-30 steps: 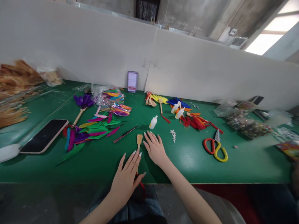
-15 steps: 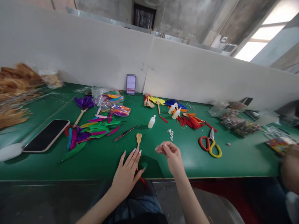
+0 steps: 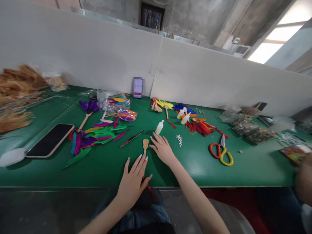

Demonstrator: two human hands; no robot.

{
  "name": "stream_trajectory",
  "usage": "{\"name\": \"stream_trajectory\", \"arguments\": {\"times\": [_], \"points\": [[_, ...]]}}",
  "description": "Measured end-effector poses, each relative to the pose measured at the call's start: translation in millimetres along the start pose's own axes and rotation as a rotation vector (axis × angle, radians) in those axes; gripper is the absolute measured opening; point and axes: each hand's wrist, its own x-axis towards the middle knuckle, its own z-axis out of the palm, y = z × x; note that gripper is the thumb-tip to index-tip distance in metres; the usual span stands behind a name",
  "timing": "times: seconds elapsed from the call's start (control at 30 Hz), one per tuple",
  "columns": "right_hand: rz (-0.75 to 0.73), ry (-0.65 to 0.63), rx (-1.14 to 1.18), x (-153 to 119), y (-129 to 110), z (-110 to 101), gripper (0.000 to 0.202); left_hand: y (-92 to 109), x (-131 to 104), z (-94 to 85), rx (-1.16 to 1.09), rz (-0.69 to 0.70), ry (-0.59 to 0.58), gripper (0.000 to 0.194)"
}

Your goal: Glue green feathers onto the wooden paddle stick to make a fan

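A grey concrete wall (image 3: 117, 14) with a dark framed opening (image 3: 152, 16) stands at the back of the room, bright window panes (image 3: 280, 39) at the upper right; in front of it a long white partition (image 3: 97, 52) runs behind the green surface (image 3: 195, 169), which spans nearly the whole width; tan fibre bundles (image 3: 21, 84) lie at its far left, bags of beads (image 3: 253, 130) toward its right end, with part of another person (image 3: 303, 182) at the right edge; a dark-screened phone (image 3: 50, 141) lies left of a spread of loose coloured feathers (image 3: 102, 135); the left hand (image 3: 133, 180) lies palm down over the handle of a small wooden piece (image 3: 145, 144), thumb apart and the other fingers slightly spread; the right hand (image 3: 163, 149) is palm down just right of that piece's rounded head, fingers a little spread and pinching nothing visible; scissors (image 3: 222, 151) with red and yellow handles lie well to its right; a small white bottle (image 3: 159, 127) stands just beyond its fingertips; small white beads (image 3: 179, 140) lie in a loose cluster between that hand and the scissors.
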Motion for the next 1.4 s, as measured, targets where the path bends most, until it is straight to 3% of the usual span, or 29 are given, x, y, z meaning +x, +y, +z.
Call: {"name": "stream_trajectory", "arguments": {"times": [0.2, 0.33, 0.5, 0.73, 1.0, 1.23, 1.4], "points": [[-0.031, -0.068, -0.271, -27.0, -2.4, -1.5, 0.042, 0.9, 0.5, 0.0, -0.017, -0.012, 0.007, 0.056], [-0.016, -0.067, -0.411, -20.3, -4.6, -0.7, 0.041, 1.0, 1.7, -1.2, -0.02, -0.016, 0.001, 0.055], [0.02, -0.086, -0.418, -2.6, -7.0, 4.5, 0.042, 0.7, 1.9, -1.1, -0.005, -0.013, -0.001, 0.054], [0.002, -0.09, -0.418, -34.5, -10.0, -5.1, 0.042, 1.0, 1.3, -0.7, -0.016, -0.019, -0.012, 0.054], [0.056, -0.033, -0.422, -3.0, -10.7, 5.5, 0.042, 0.7, 1.6, -1.1, -0.022, -0.015, -0.013, 0.053], [0.028, -0.078, -0.423, -35.4, -10.8, -3.5, 0.042, 0.4, 0.7, -1.8, -0.018, -0.009, -0.011, 0.054], [0.1, -0.05, -0.411, -14.4, -10.9, -0.4, 0.04, 0.0, 1.0, -1.0, -0.023, -0.012, 0.009, 0.056]]}}
